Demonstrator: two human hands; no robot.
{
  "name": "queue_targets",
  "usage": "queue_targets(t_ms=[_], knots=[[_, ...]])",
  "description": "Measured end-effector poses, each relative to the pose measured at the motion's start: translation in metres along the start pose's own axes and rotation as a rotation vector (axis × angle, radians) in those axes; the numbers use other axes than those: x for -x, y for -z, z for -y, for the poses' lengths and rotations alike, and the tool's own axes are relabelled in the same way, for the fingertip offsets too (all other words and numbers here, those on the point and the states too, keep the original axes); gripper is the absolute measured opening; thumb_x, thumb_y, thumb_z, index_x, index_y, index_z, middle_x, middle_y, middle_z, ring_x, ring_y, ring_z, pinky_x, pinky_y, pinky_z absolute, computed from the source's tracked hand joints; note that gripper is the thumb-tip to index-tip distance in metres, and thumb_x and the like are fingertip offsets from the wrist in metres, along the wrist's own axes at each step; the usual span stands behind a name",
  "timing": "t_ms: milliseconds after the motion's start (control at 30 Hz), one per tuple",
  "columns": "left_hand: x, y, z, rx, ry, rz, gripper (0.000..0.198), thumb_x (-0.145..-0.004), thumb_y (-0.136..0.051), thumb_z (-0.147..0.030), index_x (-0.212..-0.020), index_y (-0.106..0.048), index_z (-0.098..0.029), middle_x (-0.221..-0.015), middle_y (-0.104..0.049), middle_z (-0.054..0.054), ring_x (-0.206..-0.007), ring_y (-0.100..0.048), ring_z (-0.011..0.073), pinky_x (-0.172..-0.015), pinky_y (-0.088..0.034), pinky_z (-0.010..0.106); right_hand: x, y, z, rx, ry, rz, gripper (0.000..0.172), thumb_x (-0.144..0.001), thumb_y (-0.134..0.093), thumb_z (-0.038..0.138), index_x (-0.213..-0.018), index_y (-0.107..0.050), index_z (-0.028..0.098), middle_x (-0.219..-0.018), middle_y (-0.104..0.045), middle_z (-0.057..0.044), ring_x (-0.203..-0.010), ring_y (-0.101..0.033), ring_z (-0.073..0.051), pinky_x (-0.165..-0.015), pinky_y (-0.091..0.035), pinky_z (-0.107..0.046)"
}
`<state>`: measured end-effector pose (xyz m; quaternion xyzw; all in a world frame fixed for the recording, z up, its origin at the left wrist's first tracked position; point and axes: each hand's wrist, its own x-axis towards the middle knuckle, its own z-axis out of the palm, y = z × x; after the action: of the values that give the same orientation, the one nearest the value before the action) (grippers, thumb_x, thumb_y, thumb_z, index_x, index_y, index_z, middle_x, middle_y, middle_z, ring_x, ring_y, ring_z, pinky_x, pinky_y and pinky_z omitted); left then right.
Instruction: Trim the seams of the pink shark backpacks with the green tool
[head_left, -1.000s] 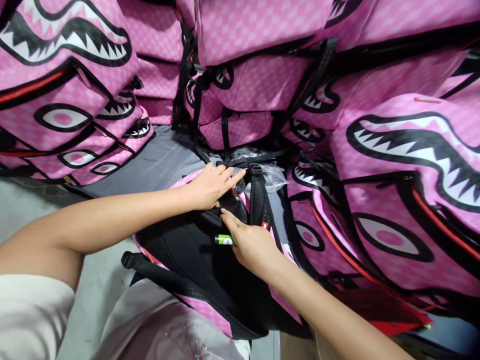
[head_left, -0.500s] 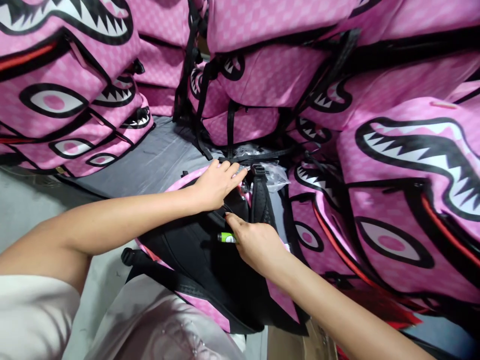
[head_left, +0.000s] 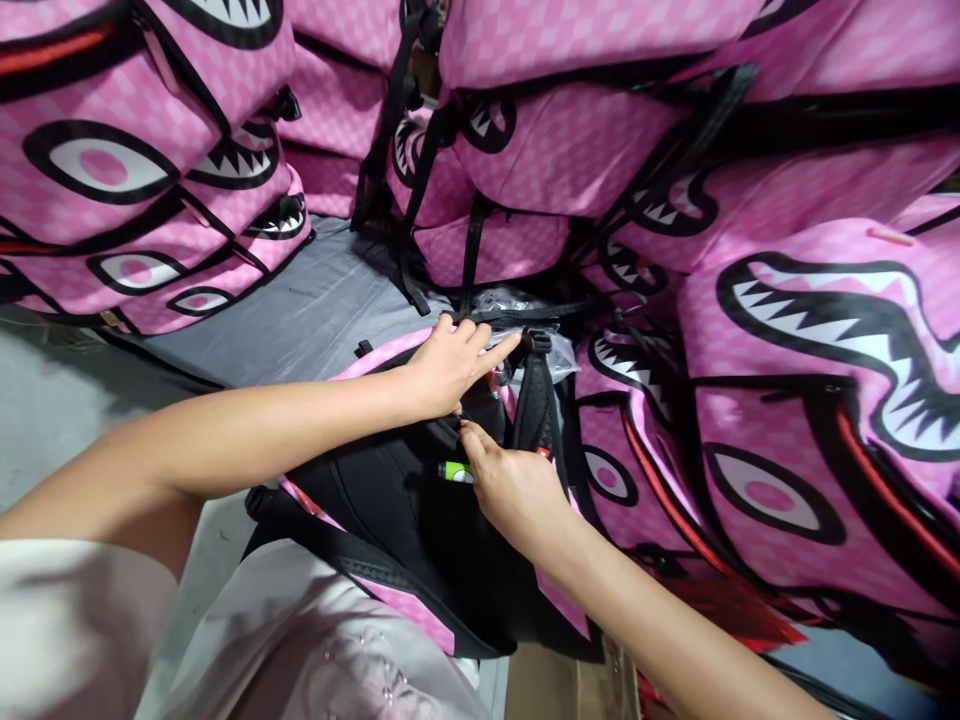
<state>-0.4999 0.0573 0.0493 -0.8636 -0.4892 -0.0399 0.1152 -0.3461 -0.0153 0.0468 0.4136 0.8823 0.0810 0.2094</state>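
Observation:
A pink and black backpack point(head_left: 405, 500) lies with its black back panel up, its lower end against my lap. My left hand point(head_left: 457, 365) rests on the upper part of this bag, thumb and fingers apart. Just below and to the right, my right hand point(head_left: 510, 480) pinches the black edge of the bag's opening, close to my left thumb. A green marker-like stick point(head_left: 455, 472) is tucked in the same right hand and pokes out to the left. A black padded strap point(head_left: 534, 400) with a buckle lies right of my hands.
Pink shark-face backpacks are stacked at the left point(head_left: 150, 170), at the back point(head_left: 555, 150) and at the right point(head_left: 787, 400). Clear plastic wrap point(head_left: 559, 350) lies behind the bag on the grey surface point(head_left: 300, 310). Cardboard point(head_left: 555, 685) shows at the bottom.
My left hand has shifted slightly right, with its index finger stretched further toward the strap buckle. My right hand still pinches the edge. The view has moved a little.

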Motion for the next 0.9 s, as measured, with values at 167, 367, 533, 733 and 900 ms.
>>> queue_targets(t_ms=[167,367,533,733,900], knots=[[0.002,0.001,0.000,-0.001,-0.009,-0.025,0.109,-0.072,-0.078,-0.052,-0.156,-0.021,-0.012,-0.131,-0.053,0.017,-0.112,-0.046,0.0321,-0.096,-0.036,0.046,0.003,-0.003,-0.007,-0.094,-0.009,-0.023,0.056,-0.080,-0.054,0.010,-0.136,-0.050,0.016,-0.142,-0.057,-0.011,-0.074,-0.074,-0.025,-0.058,-0.055,-0.034],[0.004,0.004,0.000,-0.001,0.001,-0.015,0.107,-0.072,-0.078,-0.052,-0.155,-0.023,-0.013,-0.133,-0.052,0.016,-0.114,-0.045,0.0316,-0.099,-0.035,0.045,0.031,0.010,-0.036,-0.311,-0.116,-0.637,0.041,-0.094,-0.050,0.050,-0.113,-0.063,0.016,-0.089,-0.076,-0.010,-0.074,-0.072,-0.024,-0.059,-0.050,-0.030],[0.006,0.008,0.000,-0.006,0.003,-0.005,0.102,-0.075,-0.076,-0.051,-0.154,-0.024,-0.013,-0.134,-0.052,0.016,-0.115,-0.045,0.0311,-0.098,-0.035,0.043,0.024,0.010,-0.039,-0.725,-0.303,-0.695,0.034,-0.090,-0.060,0.054,-0.087,-0.062,0.021,-0.058,-0.065,0.000,-0.049,-0.062,-0.017,-0.047,-0.041,-0.025],[0.006,0.013,0.001,-0.029,0.000,0.003,0.097,-0.077,-0.074,-0.049,-0.153,-0.027,-0.011,-0.137,-0.050,0.017,-0.118,-0.045,0.0313,-0.099,-0.035,0.043,0.008,-0.006,-0.040,-0.969,-0.007,-0.502,0.025,-0.086,-0.071,0.037,-0.106,-0.069,0.022,-0.101,-0.076,-0.005,-0.089,-0.072,-0.021,-0.077,-0.054,-0.030],[0.002,0.011,0.000,-0.048,-0.005,0.039,0.097,-0.077,-0.075,-0.050,-0.153,-0.027,-0.010,-0.139,-0.049,0.017,-0.117,-0.045,0.0317,-0.097,-0.036,0.044,0.011,-0.002,-0.045,-0.947,0.065,-0.431,0.027,-0.091,-0.063,0.037,-0.111,-0.069,0.020,-0.110,-0.074,-0.008,-0.098,-0.071,-0.023,-0.084,-0.054,-0.033]])
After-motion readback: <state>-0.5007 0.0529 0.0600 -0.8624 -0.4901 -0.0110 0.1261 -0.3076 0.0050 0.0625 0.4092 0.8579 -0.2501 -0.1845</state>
